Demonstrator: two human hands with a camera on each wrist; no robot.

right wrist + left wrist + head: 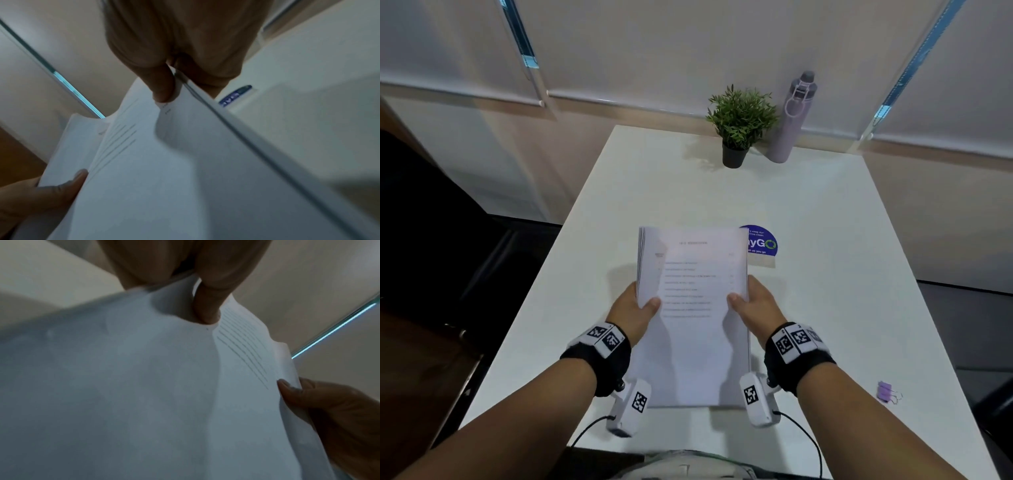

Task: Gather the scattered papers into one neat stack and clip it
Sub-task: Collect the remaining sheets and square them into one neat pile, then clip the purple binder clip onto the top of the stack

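Note:
A stack of white printed papers (693,308) stands tilted above the white table (825,240), its bottom edge near the table's front. My left hand (635,310) grips the stack's left edge, thumb on the top sheet. My right hand (753,305) grips the right edge the same way. In the left wrist view the papers (144,386) fill the frame under my left thumb (207,305), and the right hand's thumb (287,387) shows at the right. The right wrist view shows the stack (164,178) pinched under my right thumb (162,87). A purple binder clip (886,391) lies at the table's right front.
A small potted plant (738,126) and a lilac bottle (791,120) stand at the table's far edge. A blue round sticker (765,243) lies on the table behind the stack. Dark chairs stand to the left of the table.

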